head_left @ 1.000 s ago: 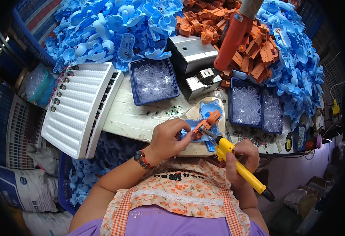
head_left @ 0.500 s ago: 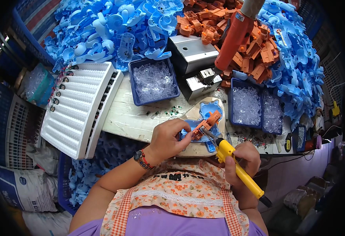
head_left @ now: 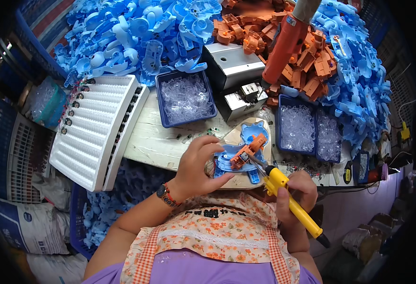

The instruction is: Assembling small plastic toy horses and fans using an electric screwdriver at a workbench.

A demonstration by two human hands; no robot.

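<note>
My right hand [head_left: 299,189] is wrapped round a yellow soldering iron [head_left: 302,218], its metal tip pointing up-left to the orange plastic housing [head_left: 253,146]. That housing lies in a blue animal-shaped plastic shell half [head_left: 254,177] on a pale board at the table's front edge. Whether the tip touches the housing I cannot tell. On the shell's left side hovers my left hand [head_left: 194,165], thumb and fingers spread apart with nothing visible between them.
Trays of clear plastic bits [head_left: 186,99] [head_left: 297,128] flank a metal-cased device [head_left: 244,102]. An orange-red power screwdriver [head_left: 284,49] hangs above. Piles of blue shells [head_left: 137,38] and orange housings [head_left: 307,61] fill the back. White ridged trays [head_left: 92,137] stand at left.
My left hand has opened from a near pinch at the shell's left edge and drawn slightly left. The soldering iron and right hand have shifted slightly right.
</note>
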